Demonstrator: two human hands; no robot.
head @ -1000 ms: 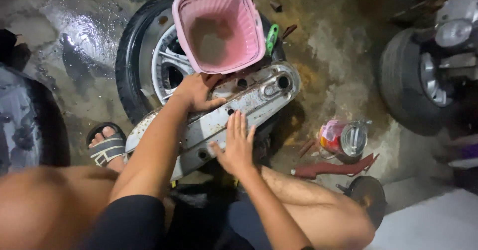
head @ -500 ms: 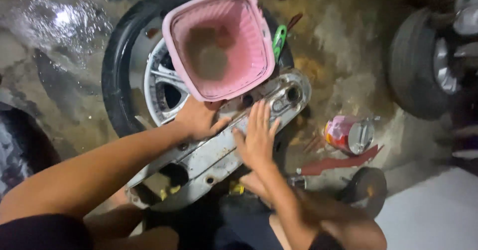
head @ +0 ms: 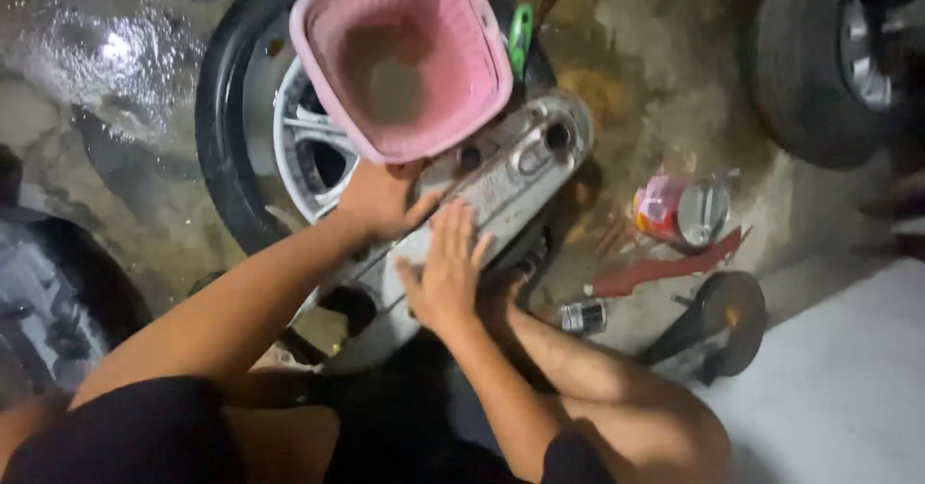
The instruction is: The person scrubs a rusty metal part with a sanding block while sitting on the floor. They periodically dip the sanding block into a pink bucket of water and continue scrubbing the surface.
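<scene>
A long grey metal engine cover point(head: 501, 171) lies slantwise over a black tyre with a silver rim point(head: 241, 137). My left hand point(head: 381, 200) grips the cover's upper edge, just under a pink plastic basket point(head: 405, 55) that rests on the wheel. My right hand point(head: 445, 270) lies flat on the cover with its fingers spread. A green-handled tool point(head: 520, 33) sticks up beside the basket.
A red and silver can point(head: 679, 209) lies on the wet concrete floor point(head: 96, 79) at the right, with a red flat strip point(head: 665, 270) and a small socket point(head: 583, 315) below it. A black round part point(head: 727, 320) and another wheel point(head: 819, 70) sit further right.
The view has shifted closer and lower. My right hand has slid slightly down the cover; my left hand stays on its upper edge.
</scene>
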